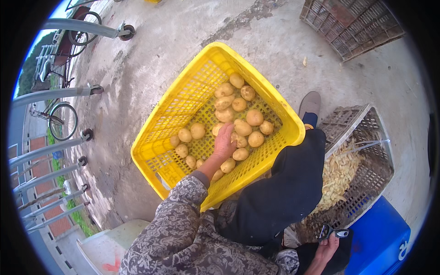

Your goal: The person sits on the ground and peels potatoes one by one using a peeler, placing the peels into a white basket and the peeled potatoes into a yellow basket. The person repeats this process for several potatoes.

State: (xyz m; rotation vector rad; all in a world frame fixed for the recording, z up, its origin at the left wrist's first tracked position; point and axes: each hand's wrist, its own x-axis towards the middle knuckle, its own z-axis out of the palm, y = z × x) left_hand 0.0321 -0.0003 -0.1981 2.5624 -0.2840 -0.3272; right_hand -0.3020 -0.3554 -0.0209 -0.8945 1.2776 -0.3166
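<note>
My left hand (225,142) reaches down into a yellow plastic crate (178,99) with perforated walls. Its fingers are among several brown potatoes (243,127) on the crate's floor, partly hiding one beside them. Whether the fingers grip a potato cannot be made out. At the lower right, my right hand (328,245) is closed around a dark-handled vegetable peeler (331,232). That peeler is over the near edge of a dirty plastic crate (376,165) with pale peelings (338,175) inside.
A blue plastic container (381,230) stands near my right hand, and a whitish container (113,244) at lower left. Another dirty crate (350,27) sits at upper right on the concrete floor (137,75). Metal poles on casters (127,32) and a bicycle (63,121) are at left.
</note>
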